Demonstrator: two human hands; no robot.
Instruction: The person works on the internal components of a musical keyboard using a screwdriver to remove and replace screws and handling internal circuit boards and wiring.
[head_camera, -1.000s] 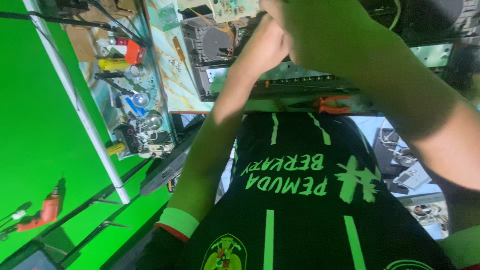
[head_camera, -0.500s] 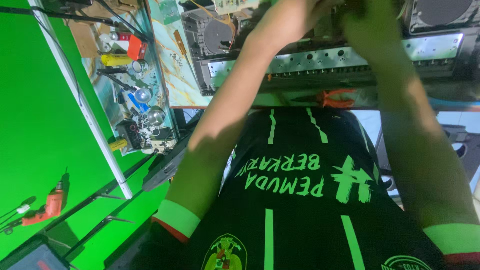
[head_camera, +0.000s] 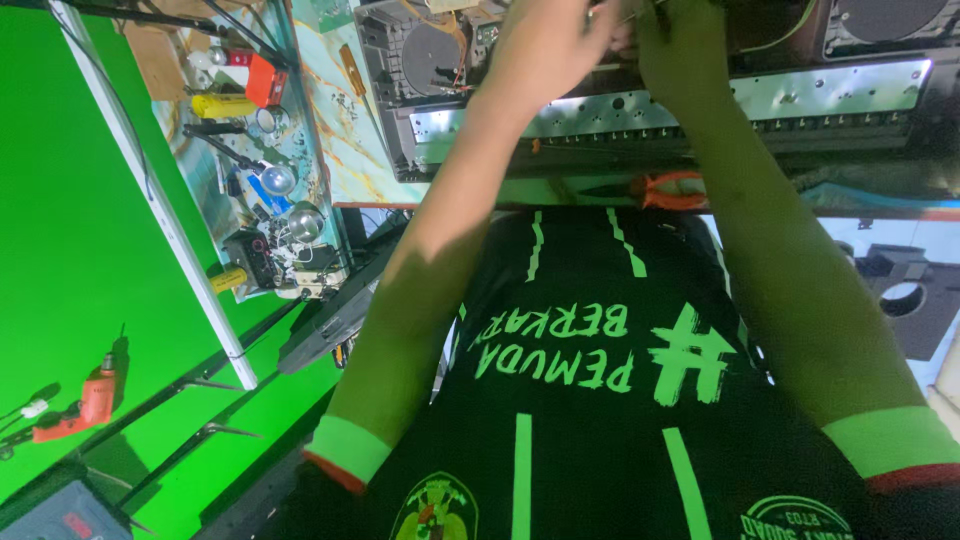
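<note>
Against a green backdrop, on a marbled tabletop (head_camera: 330, 150), both hands meet over an opened amplifier chassis (head_camera: 700, 110) lying crosswise, left hand (head_camera: 545, 45) and right hand (head_camera: 675, 50) touching, their grip's state hidden, orange pliers (head_camera: 670, 190) nearer the body.

Marbled workbench (head_camera: 340, 120) bearing an opened metal audio chassis (head_camera: 700, 110), orange-handled pliers (head_camera: 668, 190) and scattered small tools (head_camera: 255, 170).

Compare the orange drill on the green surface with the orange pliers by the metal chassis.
The drill lies far to the left on the green surface, away from both hands; the pliers lie at the table edge just below the right hand. The drill is a bulky pistol-shaped body trailing a cord; the pliers are slim, with two handles. Both are orange, and no hand touches either.
</note>
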